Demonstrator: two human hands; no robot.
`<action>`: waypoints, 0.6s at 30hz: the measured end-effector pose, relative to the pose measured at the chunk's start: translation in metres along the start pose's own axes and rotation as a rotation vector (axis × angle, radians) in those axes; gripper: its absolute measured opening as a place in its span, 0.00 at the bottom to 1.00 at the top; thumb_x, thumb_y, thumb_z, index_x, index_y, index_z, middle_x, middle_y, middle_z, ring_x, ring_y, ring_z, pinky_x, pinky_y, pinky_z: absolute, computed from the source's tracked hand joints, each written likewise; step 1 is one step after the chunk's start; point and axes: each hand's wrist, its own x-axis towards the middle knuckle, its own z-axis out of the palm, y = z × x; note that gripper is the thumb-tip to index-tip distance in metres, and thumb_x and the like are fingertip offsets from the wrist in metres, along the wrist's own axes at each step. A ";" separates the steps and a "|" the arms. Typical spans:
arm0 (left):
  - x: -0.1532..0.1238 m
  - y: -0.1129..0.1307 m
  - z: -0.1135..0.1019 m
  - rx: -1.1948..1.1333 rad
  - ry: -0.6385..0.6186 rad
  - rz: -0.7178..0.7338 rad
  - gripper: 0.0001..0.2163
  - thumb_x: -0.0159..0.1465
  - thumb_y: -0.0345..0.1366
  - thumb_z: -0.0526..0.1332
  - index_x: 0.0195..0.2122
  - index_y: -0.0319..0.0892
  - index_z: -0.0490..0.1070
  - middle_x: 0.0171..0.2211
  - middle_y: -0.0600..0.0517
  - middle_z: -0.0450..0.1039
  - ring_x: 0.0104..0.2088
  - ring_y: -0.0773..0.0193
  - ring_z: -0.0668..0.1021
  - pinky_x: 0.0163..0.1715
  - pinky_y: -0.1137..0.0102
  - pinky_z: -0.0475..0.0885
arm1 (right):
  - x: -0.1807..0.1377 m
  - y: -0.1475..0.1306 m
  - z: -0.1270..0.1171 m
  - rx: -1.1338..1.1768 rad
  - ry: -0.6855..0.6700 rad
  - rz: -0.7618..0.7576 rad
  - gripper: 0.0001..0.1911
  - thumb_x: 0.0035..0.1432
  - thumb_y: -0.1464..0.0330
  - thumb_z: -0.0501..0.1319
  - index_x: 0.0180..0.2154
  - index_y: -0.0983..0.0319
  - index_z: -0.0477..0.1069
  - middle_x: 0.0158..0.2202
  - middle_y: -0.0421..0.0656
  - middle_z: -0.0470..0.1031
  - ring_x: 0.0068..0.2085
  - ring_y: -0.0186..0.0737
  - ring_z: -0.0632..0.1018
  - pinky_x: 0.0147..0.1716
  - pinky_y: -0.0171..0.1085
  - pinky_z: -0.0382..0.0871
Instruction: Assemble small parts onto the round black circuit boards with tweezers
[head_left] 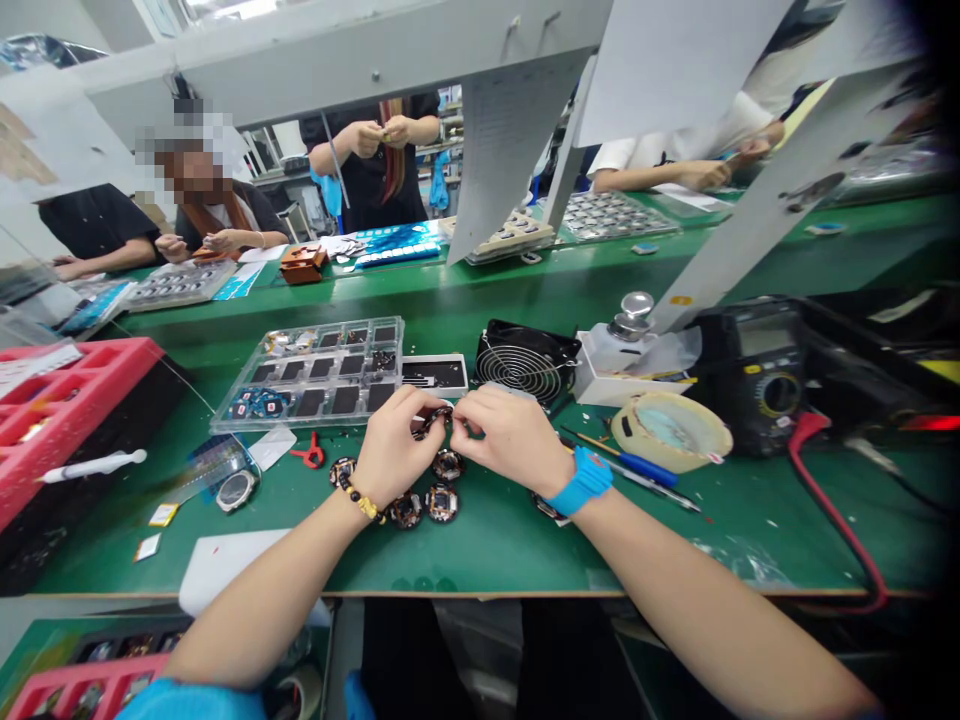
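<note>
Between my two hands, above the green bench, is a small dark round electronic module (433, 420), mostly hidden by fingers. My left hand (399, 445) is closed in a pinch on its left side. From the right, my right hand (510, 437) is also closed, its fingertips pinched at the module's edge. Beneath and beside the hands lie several similar round modules with copper-coloured parts, among them one near the front (442, 502) and one under the fingertips (448, 464). Another round part (551, 508) is partly hidden under my right wrist.
Behind the hands stand a clear compartment box (311, 372) and a black fan (525, 360). A yellowish bowl (671, 432), screwdrivers and a multimeter (765, 370) are to the right. Leftward are a red clip (309, 452), a watch case (236, 490) and a pink tray (82, 390). Co-workers sit opposite.
</note>
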 end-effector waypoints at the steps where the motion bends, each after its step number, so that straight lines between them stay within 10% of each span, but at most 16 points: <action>1: 0.000 0.000 0.000 -0.017 0.002 -0.012 0.07 0.65 0.25 0.62 0.40 0.43 0.76 0.40 0.50 0.76 0.39 0.64 0.79 0.36 0.73 0.78 | 0.000 0.000 0.000 -0.008 0.000 -0.003 0.08 0.59 0.74 0.61 0.27 0.60 0.70 0.27 0.39 0.73 0.31 0.37 0.71 0.32 0.38 0.59; 18: 0.013 -0.012 -0.012 -0.398 0.122 -0.351 0.09 0.62 0.38 0.69 0.41 0.41 0.76 0.38 0.49 0.79 0.37 0.62 0.81 0.37 0.69 0.79 | 0.001 -0.009 -0.006 0.177 0.044 -0.004 0.07 0.57 0.75 0.59 0.28 0.60 0.70 0.25 0.38 0.72 0.29 0.36 0.71 0.30 0.36 0.60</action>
